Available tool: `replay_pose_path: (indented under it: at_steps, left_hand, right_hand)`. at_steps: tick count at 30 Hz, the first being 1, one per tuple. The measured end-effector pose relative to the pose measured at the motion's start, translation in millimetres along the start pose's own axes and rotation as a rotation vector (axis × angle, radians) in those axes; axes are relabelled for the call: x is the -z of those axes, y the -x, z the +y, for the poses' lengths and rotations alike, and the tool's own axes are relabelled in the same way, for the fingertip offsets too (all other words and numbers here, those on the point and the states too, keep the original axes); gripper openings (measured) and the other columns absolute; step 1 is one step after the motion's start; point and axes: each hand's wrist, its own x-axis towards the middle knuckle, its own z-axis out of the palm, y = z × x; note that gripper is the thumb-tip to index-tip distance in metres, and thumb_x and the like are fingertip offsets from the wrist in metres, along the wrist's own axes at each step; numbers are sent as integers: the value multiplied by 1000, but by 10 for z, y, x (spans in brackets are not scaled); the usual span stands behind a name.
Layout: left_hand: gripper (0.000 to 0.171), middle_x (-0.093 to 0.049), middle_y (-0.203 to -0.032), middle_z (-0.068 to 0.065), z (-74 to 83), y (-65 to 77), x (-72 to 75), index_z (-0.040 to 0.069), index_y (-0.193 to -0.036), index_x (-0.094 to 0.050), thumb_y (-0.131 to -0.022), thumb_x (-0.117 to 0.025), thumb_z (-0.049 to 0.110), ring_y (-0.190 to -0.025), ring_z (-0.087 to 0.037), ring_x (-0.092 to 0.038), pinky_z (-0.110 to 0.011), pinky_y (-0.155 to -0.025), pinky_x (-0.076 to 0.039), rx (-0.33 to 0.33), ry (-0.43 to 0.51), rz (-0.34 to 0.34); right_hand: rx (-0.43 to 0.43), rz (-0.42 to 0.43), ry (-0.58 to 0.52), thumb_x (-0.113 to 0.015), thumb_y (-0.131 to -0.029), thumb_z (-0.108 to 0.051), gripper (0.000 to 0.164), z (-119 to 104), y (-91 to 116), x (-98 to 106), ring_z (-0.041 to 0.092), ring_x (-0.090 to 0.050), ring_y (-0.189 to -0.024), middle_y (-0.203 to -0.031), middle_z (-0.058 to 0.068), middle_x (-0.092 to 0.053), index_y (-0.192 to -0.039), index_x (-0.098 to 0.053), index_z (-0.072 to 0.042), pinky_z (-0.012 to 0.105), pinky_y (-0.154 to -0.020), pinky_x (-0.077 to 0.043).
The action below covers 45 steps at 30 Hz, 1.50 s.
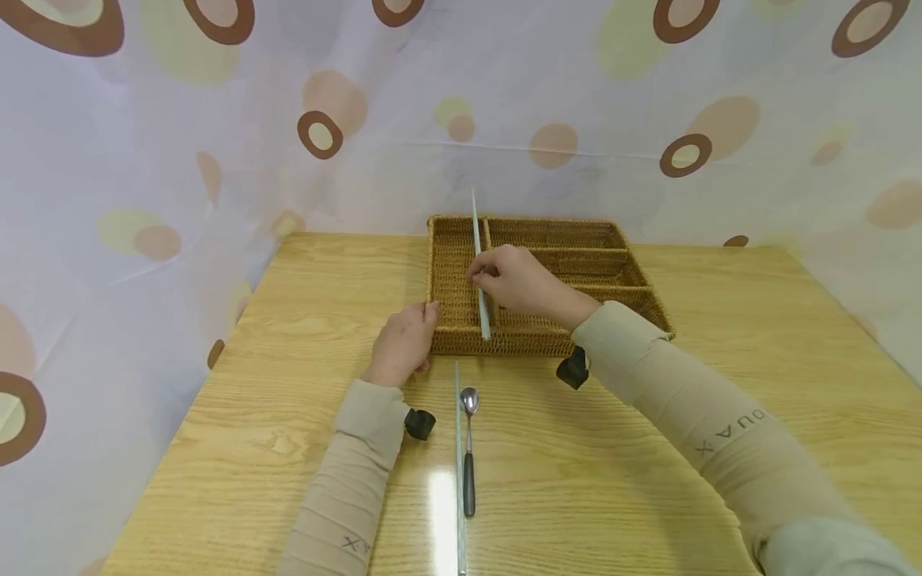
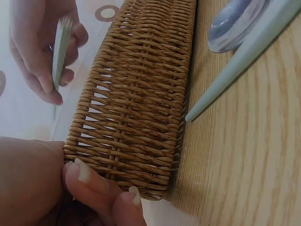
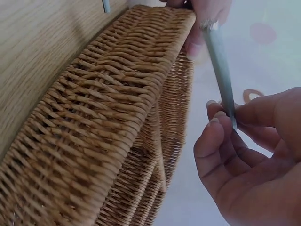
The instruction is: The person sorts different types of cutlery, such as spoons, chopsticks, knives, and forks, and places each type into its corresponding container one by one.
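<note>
A pale green chopstick [image 1: 481, 302] is pinched between the thumb and fingers of my right hand [image 1: 522, 280]. It points away from me, above the left compartment of a brown wicker basket [image 1: 504, 342]. At the basket's front left corner, my left hand [image 1: 405, 340] grips the wicker wall, its fingertips [image 2: 89, 181] curled against it in the left wrist view. On the table in front of the basket lies a second pale green chopstick [image 1: 459, 480]. Right beside that one is a spoon [image 1: 469, 460] with a metal bowl and a dark handle.
The wooden table [image 1: 612, 480] carries the basket near its far edge. Dividers [image 1: 562, 250] split the basket into a long left compartment and three on the right. A patterned cloth [image 1: 403, 176] hangs behind and beside the table.
</note>
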Motion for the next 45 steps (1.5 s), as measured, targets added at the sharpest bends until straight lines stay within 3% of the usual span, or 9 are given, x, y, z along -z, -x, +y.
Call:
replay_pose_path:
  at_steps: [6, 15, 22, 26, 29, 30, 34, 39, 45]
  left_hand:
    - [48, -58, -57, -7, 5, -24, -5, 10, -94, -59, -108, -28, 44, -40, -17, -54, -30, -42, -45, 1, 4, 2]
    - [48, -57, -55, -6, 14, -12, 0, 11, -91, -58, -109, -28, 43, -39, -17, -53, -30, -41, -45, 5, 10, 2]
    - [49, -56, -54, -6, 4, -16, 5, 11, -85, -56, -109, -26, 43, -38, -16, -53, -30, -41, -45, -11, 10, -5]
    - [49, -57, -57, -6, -6, -21, 7, 11, -86, -55, -109, -26, 43, -40, -16, -54, -30, -42, -45, -13, 11, -2]
    - [49, -57, -58, -6, -13, -24, 6, 11, -87, -56, -109, -26, 43, -40, -17, -54, -30, -43, -45, -13, 13, -4]
    - [48, -57, -58, -6, -14, -24, 6, 11, -87, -56, -109, -26, 43, -40, -17, -55, -30, -43, -45, -13, 14, -5]
    - [48, -58, -58, -7, -4, -24, 7, 11, -87, -56, -109, -26, 42, -41, -17, -56, -31, -45, -45, -18, 11, -7]
    - [48, -59, -59, -7, 10, -16, 19, 10, -88, -57, -109, -27, 41, -41, -17, -57, -31, -46, -46, -29, -1, 3]
    - [47, -59, -59, -7, 4, -14, 28, 10, -89, -57, -109, -27, 41, -41, -17, -57, -31, -47, -45, -23, -2, 4]
  right_hand:
    - [-35, -17, 9, -51, -104, -15, 24, 15, -149, -63, 16, -59, -59, -91, 11, -72, -117, -69, -6, 29, -57, -49]
    - [-71, -3, 45, -47, -104, -12, 26, 29, -353, -115, 12, -53, -57, -104, 17, -71, -119, -67, -3, 28, -58, -47]
    - [-92, -84, 84, -47, -101, -10, 30, 42, -423, -229, 11, -50, -52, -105, 17, -71, -125, -63, 0, 30, -57, -46]
    - [-90, -125, 127, -47, -101, -8, 30, 23, -456, -307, 17, -61, -65, -109, 18, -69, -124, -63, 2, 40, -76, -54]
    - [-86, -162, 165, -49, -101, -9, 29, 7, -480, -362, 24, -69, -85, -116, 19, -68, -122, -63, 3, 43, -89, -55]
    - [-88, -177, 171, -49, -101, -9, 29, 2, -487, -380, 27, -70, -90, -118, 20, -68, -123, -63, 3, 41, -83, -56]
    - [-94, -212, 223, -51, -101, -9, 27, -2, -507, -428, 28, -69, -102, -121, 19, -66, -121, -64, 3, 40, -88, -56]
    - [-136, -261, 263, -51, -100, -9, 20, -39, -542, -457, 23, -65, -88, -110, 16, -67, -112, -65, 0, 36, -79, -54]
    - [-125, -314, 324, -52, -100, -9, 11, -60, -575, -502, 20, -52, -80, -100, 13, -62, -103, -59, -1, 32, -72, -43]
